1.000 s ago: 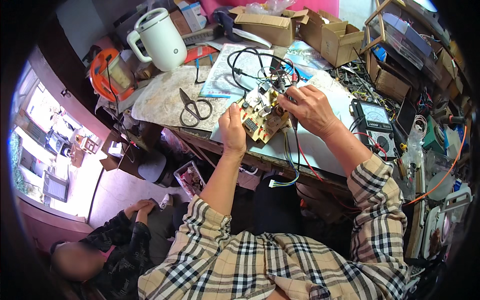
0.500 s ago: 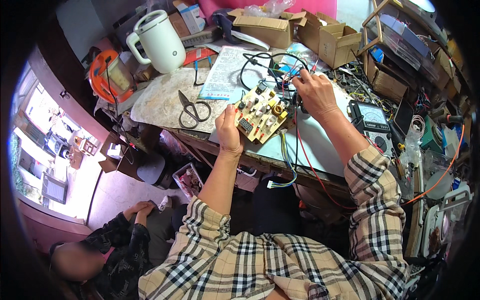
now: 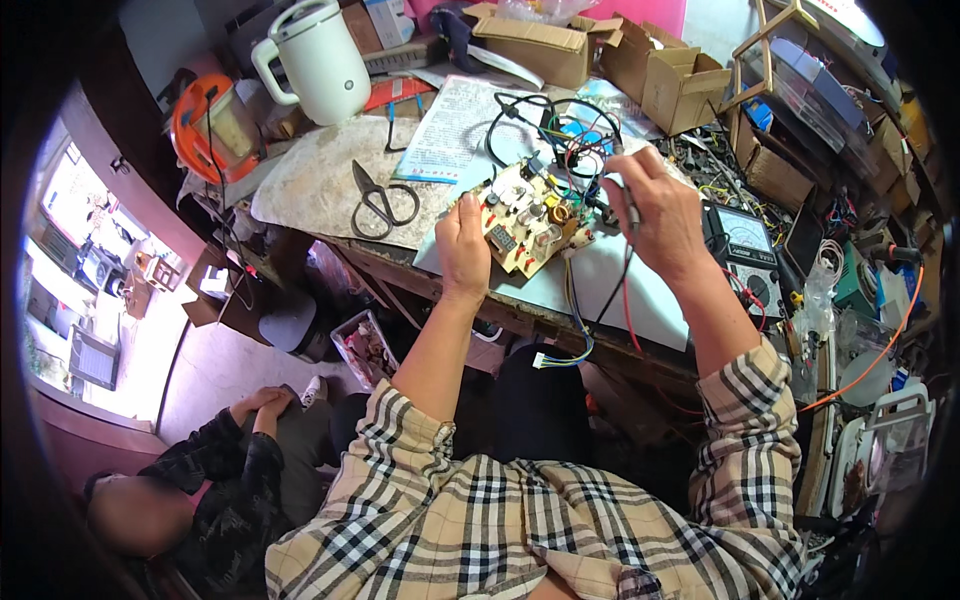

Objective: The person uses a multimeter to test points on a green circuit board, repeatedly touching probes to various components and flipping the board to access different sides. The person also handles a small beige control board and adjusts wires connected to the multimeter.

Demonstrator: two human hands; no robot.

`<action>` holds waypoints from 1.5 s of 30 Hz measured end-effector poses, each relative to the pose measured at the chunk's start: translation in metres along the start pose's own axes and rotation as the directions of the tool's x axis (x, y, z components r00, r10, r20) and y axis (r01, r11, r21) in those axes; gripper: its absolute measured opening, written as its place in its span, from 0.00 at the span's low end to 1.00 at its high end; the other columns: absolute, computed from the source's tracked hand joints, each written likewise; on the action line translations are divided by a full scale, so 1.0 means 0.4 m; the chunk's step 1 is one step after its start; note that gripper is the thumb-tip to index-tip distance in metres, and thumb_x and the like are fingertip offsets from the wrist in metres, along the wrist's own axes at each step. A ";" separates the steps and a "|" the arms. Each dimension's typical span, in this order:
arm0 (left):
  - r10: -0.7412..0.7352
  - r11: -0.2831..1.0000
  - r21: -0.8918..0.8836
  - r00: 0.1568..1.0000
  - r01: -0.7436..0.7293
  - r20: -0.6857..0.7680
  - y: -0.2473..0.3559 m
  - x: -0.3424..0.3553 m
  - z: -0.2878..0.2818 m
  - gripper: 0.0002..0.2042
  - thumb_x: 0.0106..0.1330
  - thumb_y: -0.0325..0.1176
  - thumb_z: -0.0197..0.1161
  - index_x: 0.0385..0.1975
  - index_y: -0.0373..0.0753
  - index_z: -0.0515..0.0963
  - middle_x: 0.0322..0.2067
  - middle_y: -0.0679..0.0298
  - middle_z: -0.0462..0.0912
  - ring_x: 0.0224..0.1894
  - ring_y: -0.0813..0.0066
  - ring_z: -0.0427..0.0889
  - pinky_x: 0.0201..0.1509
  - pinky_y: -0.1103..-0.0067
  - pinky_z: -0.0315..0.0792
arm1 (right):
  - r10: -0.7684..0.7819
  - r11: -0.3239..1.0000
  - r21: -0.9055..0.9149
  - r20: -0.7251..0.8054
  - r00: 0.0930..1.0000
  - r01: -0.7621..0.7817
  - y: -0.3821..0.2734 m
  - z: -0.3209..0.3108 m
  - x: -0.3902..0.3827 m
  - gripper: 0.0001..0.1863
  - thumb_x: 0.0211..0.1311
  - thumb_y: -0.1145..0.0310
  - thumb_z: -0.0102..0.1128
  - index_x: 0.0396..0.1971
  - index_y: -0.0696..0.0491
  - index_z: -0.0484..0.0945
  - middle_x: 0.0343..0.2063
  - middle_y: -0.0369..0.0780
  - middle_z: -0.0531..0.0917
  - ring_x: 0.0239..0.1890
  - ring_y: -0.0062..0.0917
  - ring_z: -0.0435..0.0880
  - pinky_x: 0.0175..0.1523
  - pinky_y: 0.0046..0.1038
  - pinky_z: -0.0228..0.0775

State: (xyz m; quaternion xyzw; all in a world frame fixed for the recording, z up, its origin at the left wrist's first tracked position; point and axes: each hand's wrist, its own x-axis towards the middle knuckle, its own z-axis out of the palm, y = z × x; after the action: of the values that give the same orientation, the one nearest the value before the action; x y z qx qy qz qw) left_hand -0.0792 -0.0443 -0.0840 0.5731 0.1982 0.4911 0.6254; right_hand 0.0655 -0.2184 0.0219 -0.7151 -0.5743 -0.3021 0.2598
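Note:
My left hand (image 3: 462, 245) grips the left edge of a beige circuit board (image 3: 525, 250) carrying a small digit display (image 3: 503, 237), capacitors and a copper coil (image 3: 560, 213). Just right of the board, my right hand (image 3: 655, 220) is closed on test probes (image 3: 630, 210) with black and red leads; whether a tip touches anything I cannot tell. Tangled black cable (image 3: 505, 105) and thin coloured wires lie behind the board. A ribbon of wires hangs down to a white connector (image 3: 540, 360). An analogue multimeter (image 3: 745, 230) stands to the right, black scissors (image 3: 385, 210) lie to the left.
A white kettle (image 3: 322, 70), an orange-lidded container (image 3: 217, 130), printed paper (image 3: 450, 125) and cardboard boxes (image 3: 680, 90) stand along the bench's back. Parts clutter the right side. A seated person (image 3: 210, 500) is at lower left, hands together. A bin (image 3: 360, 345) sits under the bench.
My right hand first moved up and right from over the board, then came slightly down and further right, still holding probes. My left hand stays on the board. The view has shifted slightly.

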 end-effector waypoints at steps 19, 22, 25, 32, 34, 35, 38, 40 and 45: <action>-0.121 0.976 -0.177 0.992 0.126 0.044 0.016 -0.002 -0.007 0.21 0.80 0.39 0.43 0.44 0.26 0.78 0.38 0.61 0.82 0.38 0.79 0.77 0.46 0.80 0.72 | 0.481 0.245 0.827 0.349 0.804 -0.506 0.072 -0.007 -0.029 0.23 0.75 0.55 0.48 0.36 0.61 0.79 0.22 0.38 0.80 0.21 0.20 0.79 0.27 0.21 0.72; -0.105 0.977 -0.183 0.993 0.112 0.046 0.022 -0.002 -0.012 0.20 0.79 0.39 0.43 0.44 0.26 0.77 0.39 0.59 0.83 0.39 0.78 0.79 0.47 0.80 0.72 | 0.358 0.289 0.812 0.399 0.844 -0.507 0.061 -0.011 -0.034 0.20 0.74 0.56 0.51 0.38 0.60 0.80 0.25 0.39 0.82 0.25 0.20 0.82 0.31 0.21 0.75; -0.107 0.974 -0.195 0.991 0.120 0.075 0.015 0.002 -0.015 0.20 0.79 0.38 0.42 0.48 0.25 0.75 0.43 0.54 0.83 0.41 0.72 0.83 0.48 0.77 0.77 | 0.294 0.312 0.800 0.432 0.853 -0.513 0.063 -0.012 -0.045 0.19 0.73 0.58 0.53 0.42 0.60 0.81 0.28 0.39 0.82 0.30 0.21 0.81 0.37 0.23 0.75; -0.107 0.971 -0.211 0.994 0.113 0.037 0.034 -0.007 0.003 0.19 0.79 0.38 0.43 0.45 0.26 0.76 0.39 0.59 0.82 0.39 0.78 0.79 0.48 0.80 0.72 | 0.306 0.297 0.807 0.426 0.851 -0.510 0.052 -0.040 -0.041 0.20 0.73 0.57 0.52 0.37 0.60 0.82 0.25 0.40 0.83 0.25 0.20 0.81 0.31 0.21 0.73; -0.105 0.971 -0.212 0.994 0.110 0.032 0.036 -0.008 0.007 0.19 0.79 0.37 0.43 0.44 0.27 0.77 0.38 0.61 0.82 0.38 0.80 0.77 0.46 0.81 0.71 | 0.338 0.316 0.794 0.418 0.843 -0.520 0.055 -0.027 -0.045 0.20 0.73 0.57 0.52 0.35 0.60 0.82 0.23 0.39 0.82 0.22 0.20 0.80 0.28 0.21 0.72; -0.059 0.990 -0.127 0.998 0.062 0.020 0.027 -0.004 0.000 0.18 0.79 0.37 0.44 0.43 0.27 0.77 0.37 0.62 0.81 0.37 0.80 0.76 0.45 0.81 0.71 | 0.355 0.322 0.789 0.412 0.839 -0.524 0.054 -0.021 -0.046 0.20 0.73 0.57 0.51 0.35 0.60 0.81 0.23 0.39 0.82 0.21 0.19 0.80 0.27 0.21 0.71; 0.055 0.995 0.087 0.999 -0.054 -0.002 0.012 0.001 -0.015 0.15 0.78 0.35 0.47 0.40 0.30 0.77 0.32 0.67 0.78 0.35 0.83 0.71 0.41 0.82 0.68 | 0.378 0.373 0.776 0.374 0.847 -0.509 0.054 -0.020 -0.042 0.20 0.73 0.57 0.51 0.34 0.60 0.81 0.22 0.39 0.82 0.20 0.19 0.79 0.27 0.21 0.71; 0.086 0.950 0.301 0.996 -0.086 0.013 0.052 -0.016 0.013 0.13 0.77 0.34 0.49 0.43 0.29 0.76 0.35 0.64 0.79 0.38 0.79 0.74 0.45 0.80 0.70 | 0.412 0.367 0.781 0.351 0.841 -0.506 0.060 -0.020 -0.046 0.19 0.72 0.58 0.52 0.33 0.60 0.81 0.21 0.39 0.81 0.20 0.19 0.79 0.26 0.21 0.70; 0.264 0.850 0.446 0.960 -0.279 0.098 0.078 -0.027 -0.011 0.17 0.74 0.37 0.55 0.53 0.28 0.72 0.49 0.51 0.77 0.49 0.66 0.78 0.56 0.73 0.71 | 0.411 0.376 0.785 0.334 0.848 -0.492 0.056 -0.020 -0.040 0.19 0.72 0.59 0.52 0.33 0.60 0.81 0.20 0.38 0.81 0.20 0.19 0.79 0.26 0.21 0.71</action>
State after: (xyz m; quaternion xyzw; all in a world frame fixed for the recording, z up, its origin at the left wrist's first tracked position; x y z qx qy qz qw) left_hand -0.0994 -0.0555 -0.0601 0.7339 0.2146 0.5045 0.4010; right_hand 0.0839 -0.2394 0.0151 -0.6350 -0.4390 0.1300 0.6222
